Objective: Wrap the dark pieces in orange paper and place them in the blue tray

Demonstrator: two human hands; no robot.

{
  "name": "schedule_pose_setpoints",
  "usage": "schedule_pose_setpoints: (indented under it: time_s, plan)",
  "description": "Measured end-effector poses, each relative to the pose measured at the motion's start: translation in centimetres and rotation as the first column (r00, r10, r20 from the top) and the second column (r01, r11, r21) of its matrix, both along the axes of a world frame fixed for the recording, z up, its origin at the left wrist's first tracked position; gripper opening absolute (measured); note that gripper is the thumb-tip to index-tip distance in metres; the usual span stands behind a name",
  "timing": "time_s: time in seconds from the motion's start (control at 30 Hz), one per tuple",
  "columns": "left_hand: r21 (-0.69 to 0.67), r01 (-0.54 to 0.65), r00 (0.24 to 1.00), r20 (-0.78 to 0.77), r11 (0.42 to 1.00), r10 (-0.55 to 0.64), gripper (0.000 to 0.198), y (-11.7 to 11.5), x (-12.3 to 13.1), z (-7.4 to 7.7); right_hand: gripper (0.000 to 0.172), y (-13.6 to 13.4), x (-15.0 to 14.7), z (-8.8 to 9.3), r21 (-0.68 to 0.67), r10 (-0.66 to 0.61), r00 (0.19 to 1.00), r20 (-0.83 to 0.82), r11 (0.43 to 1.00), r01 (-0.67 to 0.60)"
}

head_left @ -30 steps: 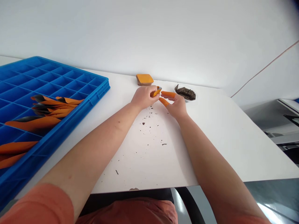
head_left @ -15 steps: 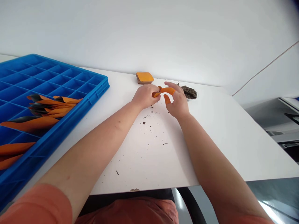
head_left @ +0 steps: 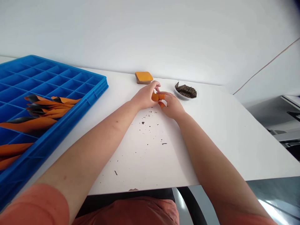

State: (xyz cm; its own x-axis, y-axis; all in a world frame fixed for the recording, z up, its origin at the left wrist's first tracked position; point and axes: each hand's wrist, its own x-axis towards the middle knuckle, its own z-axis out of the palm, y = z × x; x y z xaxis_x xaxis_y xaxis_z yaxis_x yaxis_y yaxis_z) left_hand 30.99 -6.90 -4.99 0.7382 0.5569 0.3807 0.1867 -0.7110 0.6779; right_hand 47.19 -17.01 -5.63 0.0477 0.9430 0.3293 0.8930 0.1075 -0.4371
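Near the back of the table, my left hand point(head_left: 143, 96) grips a small curled orange sheet point(head_left: 154, 97) between thumb and fingers. My right hand point(head_left: 173, 105) meets it from the right, its orange-covered thumb and index finger closed at the sheet's right end. Orange finger cots point(head_left: 162, 97) cover those two fingertips. Much of the sheet is hidden by the fingers. Just behind my left hand lies a stack of orange rectangular sheets point(head_left: 143, 76). To the right of my right hand, a white dish point(head_left: 182, 96) holds many thin dark-brown pieces point(head_left: 187, 90) standing in rows.
A blue compartment tray point(head_left: 106, 82) fills the left side, with several orange and black curled sheets point(head_left: 50, 107) inside. Dark crumbs point(head_left: 143, 123) are scattered over the white table point(head_left: 222, 140) between my forearms. A white wall point(head_left: 150, 37) rises behind the table.
My right hand has moved left and closed in on the orange sheet. My left fingers have lifted and shifted around it. The white dish now shows more fully.
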Motion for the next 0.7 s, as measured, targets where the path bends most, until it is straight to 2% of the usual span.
schedule_pose_setpoints:
  time_s: [0.07, 0.17, 0.27, 0.4, 0.57, 0.7]
  plan:
    - [0.02, -0.018, 0.992, -0.122, 1.0, 0.021, 0.06, 0.5, -0.3, -0.1, 0.034, 0.0, 0.1, -0.1, 0.024, 0.014, 0.997, -0.075, 1.0, -0.013]
    - [-0.048, -0.078, 0.959, -0.275, 0.996, 0.062, 0.055, 0.9, -0.7, 0.0, 0.032, 0.1, 0.3, -0.3, 0.06, 0.036, 0.985, -0.169, 0.998, -0.026]
    - [-0.112, -0.037, 0.969, -0.247, 0.993, 0.008, 0.045, 0.7, -0.6, 0.1, 0.031, 0.3, 0.6, -0.7, 0.078, 0.045, 0.988, -0.147, 0.996, -0.033]
    - [-0.033, 0.009, 0.969, -0.247, 0.999, -0.017, 0.013, 0.3, -0.2, 0.1, 0.032, 0.6, 1.3, -1.2, 0.034, 0.054, 0.996, -0.068, 0.998, -0.052]
    - [-0.039, 0.004, 0.967, -0.256, 0.999, -0.014, 0.014, 0.2, -0.1, 0.0, 0.042, 0.4, 1.3, -1.2, -0.07, 0.113, 0.993, -0.028, 0.991, -0.115]
    - [-0.047, -0.006, 0.963, -0.269, 0.999, -0.007, 0.015, 0.2, -0.1, 0.1, 0.044, 0.3, 0.7, -0.8, -0.097, 0.096, 0.995, -0.036, 0.99, -0.099]
